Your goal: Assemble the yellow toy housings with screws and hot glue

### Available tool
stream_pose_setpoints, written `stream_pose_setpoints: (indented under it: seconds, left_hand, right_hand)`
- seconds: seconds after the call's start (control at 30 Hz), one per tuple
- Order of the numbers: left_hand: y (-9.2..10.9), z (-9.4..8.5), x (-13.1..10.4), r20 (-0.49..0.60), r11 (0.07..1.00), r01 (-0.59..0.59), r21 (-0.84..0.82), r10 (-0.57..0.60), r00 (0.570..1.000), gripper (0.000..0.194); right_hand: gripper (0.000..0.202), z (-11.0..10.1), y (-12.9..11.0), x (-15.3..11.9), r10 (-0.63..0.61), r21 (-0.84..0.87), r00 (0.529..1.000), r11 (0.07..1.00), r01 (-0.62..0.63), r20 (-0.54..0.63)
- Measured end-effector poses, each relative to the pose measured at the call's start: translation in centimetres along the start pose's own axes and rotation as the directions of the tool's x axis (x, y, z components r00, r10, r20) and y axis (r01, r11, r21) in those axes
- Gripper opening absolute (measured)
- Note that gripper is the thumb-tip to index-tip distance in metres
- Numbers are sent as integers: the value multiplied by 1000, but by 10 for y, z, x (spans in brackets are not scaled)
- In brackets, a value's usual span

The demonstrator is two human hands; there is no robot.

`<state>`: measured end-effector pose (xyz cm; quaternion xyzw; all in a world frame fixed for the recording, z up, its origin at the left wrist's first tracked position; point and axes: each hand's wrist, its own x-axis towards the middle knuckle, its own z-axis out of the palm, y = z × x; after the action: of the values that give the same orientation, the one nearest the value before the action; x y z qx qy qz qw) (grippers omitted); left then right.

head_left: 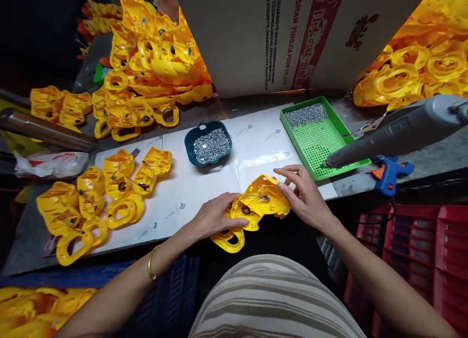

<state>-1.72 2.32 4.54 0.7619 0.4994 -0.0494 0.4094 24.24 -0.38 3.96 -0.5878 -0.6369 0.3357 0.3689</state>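
A yellow plastic toy shell (261, 199), its hollow side up, is held over the front edge of the table. Thin wires and a round dark part show inside it, and a yellow ring handle (232, 239) hangs at its lower left. My left hand (215, 214) grips the left end, thumb on top and fingers underneath. At the right end my right hand (302, 197) has its thumb against the shell's edge, the index finger raised and bent. Beyond the shell stands a dark teal dish (188, 145) holding many small screws.
A green perforated tray (310, 155) with screws lies right, under a grey electric screwdriver (395, 128). A blue glue gun (393, 175) is beside it. More yellow shells (119, 182) lie left, with heaps behind. A cardboard box (237, 46) stands at the back; red crates (413, 260) stand lower right.
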Motion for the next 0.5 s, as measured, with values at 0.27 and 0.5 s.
stream_pose_setpoints:
  seconds: [0.27, 0.5]
  left_hand:
    - [-16, -11, -15, -24, 791, 98, -603, -141, 990, 68]
    - [23, 6, -17, -177, 836, 17, -549, -137, 975, 69]
  right_hand:
    - [25, -26, 62, -73, 356, -351, 891, 902, -250, 280]
    - [63, -13, -14, -89, 119, 364, 908, 889, -277, 402]
